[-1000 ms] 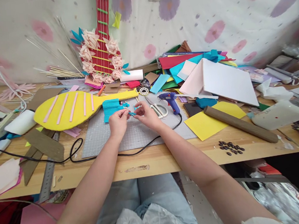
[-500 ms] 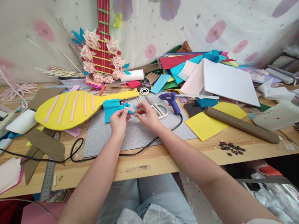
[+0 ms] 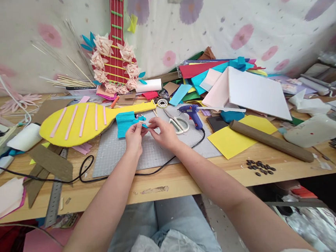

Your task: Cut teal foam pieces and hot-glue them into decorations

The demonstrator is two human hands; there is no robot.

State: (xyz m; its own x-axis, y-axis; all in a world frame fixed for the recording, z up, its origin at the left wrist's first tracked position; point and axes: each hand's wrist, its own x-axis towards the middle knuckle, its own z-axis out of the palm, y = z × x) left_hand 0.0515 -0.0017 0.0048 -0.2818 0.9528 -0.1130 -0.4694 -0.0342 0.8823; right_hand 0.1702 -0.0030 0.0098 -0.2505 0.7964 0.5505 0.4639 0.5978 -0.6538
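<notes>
The wooden tabletop (image 3: 167,183) carries a grey gridded cutting mat (image 3: 152,149), and everything here is placed from that mat. Over the mat's middle the left hand (image 3: 133,136) and the right hand (image 3: 165,132) meet fingertip to fingertip. Between them sits a small turquoise foam scrap (image 3: 144,125); the grip of each hand is narrow, thumb and forefinger pinched on that scrap from either side. It is held just above the mat, near the far edge. A black cord (image 3: 83,170) runs along the mat's near edge and off to its left. On the mat's far left corner lies a turquoise foam sheet (image 3: 125,121), touching the handle of a yellow paddle-shaped foam board with pink strips (image 3: 76,124). At the far edge lie white-handled scissors (image 3: 177,123), with a blue glue gun (image 3: 193,114) just right of them. Right of the mat lie a yellow paper sheet (image 3: 233,138) and a brown cardboard tube (image 3: 271,140). Behind the mat a red foam guitar with pale paper flowers (image 3: 115,68) leans against the wall.
</notes>
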